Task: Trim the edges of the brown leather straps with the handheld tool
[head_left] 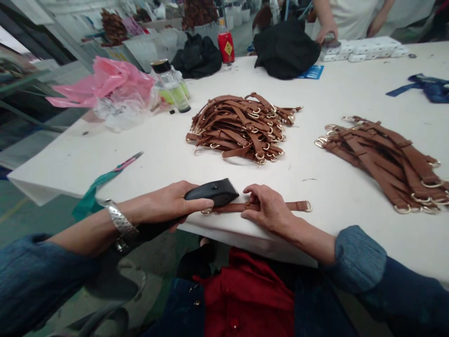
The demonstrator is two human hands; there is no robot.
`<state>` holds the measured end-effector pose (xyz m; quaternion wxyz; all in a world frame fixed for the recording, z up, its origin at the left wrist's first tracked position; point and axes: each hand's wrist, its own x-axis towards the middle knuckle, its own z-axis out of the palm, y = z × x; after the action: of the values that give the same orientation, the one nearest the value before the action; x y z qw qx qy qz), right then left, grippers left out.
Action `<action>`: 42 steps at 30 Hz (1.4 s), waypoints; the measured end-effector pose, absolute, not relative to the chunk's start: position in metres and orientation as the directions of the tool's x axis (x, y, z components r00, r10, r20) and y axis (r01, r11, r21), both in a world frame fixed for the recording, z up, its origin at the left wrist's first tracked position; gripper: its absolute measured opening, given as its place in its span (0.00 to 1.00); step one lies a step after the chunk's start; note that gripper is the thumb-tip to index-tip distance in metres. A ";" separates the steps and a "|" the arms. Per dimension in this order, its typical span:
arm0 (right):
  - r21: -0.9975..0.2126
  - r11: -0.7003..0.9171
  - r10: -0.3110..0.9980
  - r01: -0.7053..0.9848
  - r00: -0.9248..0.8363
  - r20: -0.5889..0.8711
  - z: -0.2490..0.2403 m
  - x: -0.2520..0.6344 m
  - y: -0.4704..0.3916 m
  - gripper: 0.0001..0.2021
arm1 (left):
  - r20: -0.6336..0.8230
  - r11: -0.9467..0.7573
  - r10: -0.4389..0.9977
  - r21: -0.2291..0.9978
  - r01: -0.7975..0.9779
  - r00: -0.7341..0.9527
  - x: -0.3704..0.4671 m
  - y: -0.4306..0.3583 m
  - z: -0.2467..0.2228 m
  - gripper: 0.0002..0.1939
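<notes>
We had our left hand [191, 201] clamped around a black clipper [220, 192], thumb along its near side, the blunt head pointing right toward our other hand. Under it, near the front edge of the white table [157, 140], lay a single brown strap [296, 206], stretched from side to side, a metal ring showing at each end. Our right hand [268, 206] was over the middle of that strap, fingers bent, with the tips of the thumb and forefinger apart; we could not tell whether the other fingers were closed on it. The clipper's head sat just above the strap, and we could not tell whether they touched.

Beyond our hands was a large heap of brown straps [235, 126], tangled, with many rings sticking out. To the right lay a flatter pile of straps [382, 157], set more or less lengthwise. On the left, near the table edge, we had a pair of pink snips [130, 162] with a teal cloth [94, 189] at the handle end.

Farther back stood a pink plastic bag [112, 77], a clear bottle [175, 91] and a red bottle [226, 44]. Across the table, a co-worker's hand [328, 32] rested by some white packs [372, 49].
</notes>
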<state>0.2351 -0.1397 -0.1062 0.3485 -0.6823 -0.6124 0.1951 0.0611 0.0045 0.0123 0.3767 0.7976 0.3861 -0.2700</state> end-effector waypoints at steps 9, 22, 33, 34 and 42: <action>-0.802 0.083 0.943 0.592 0.215 0.256 -0.088 0.216 -0.119 0.20 | -0.643 -0.447 0.487 0.398 0.801 0.591 0.036 0.009 0.029 0.30; -0.533 -0.264 0.893 0.804 0.413 0.180 -0.104 0.282 -0.220 0.07 | -0.688 -0.453 0.158 0.587 0.671 0.708 0.095 -0.029 -0.002 0.31; -0.565 -0.272 0.877 0.779 0.443 0.188 -0.108 0.280 -0.215 0.06 | -0.757 -0.531 0.155 0.478 0.700 0.635 0.127 -0.029 0.003 0.30; -0.566 -0.268 0.878 0.779 0.440 0.189 -0.108 0.279 -0.215 0.06 | -0.766 -0.539 0.164 0.458 0.707 0.622 0.124 -0.027 0.004 0.30; -0.591 -0.272 0.859 0.760 0.469 0.207 -0.107 0.279 -0.214 0.06 | -0.743 -0.565 0.177 0.460 0.685 0.645 0.132 -0.032 0.004 0.31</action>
<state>0.2786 -0.2141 -0.1067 0.3228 -0.7937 -0.5097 0.0769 0.1321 -0.0321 0.0043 0.3854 0.8209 0.2627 -0.3295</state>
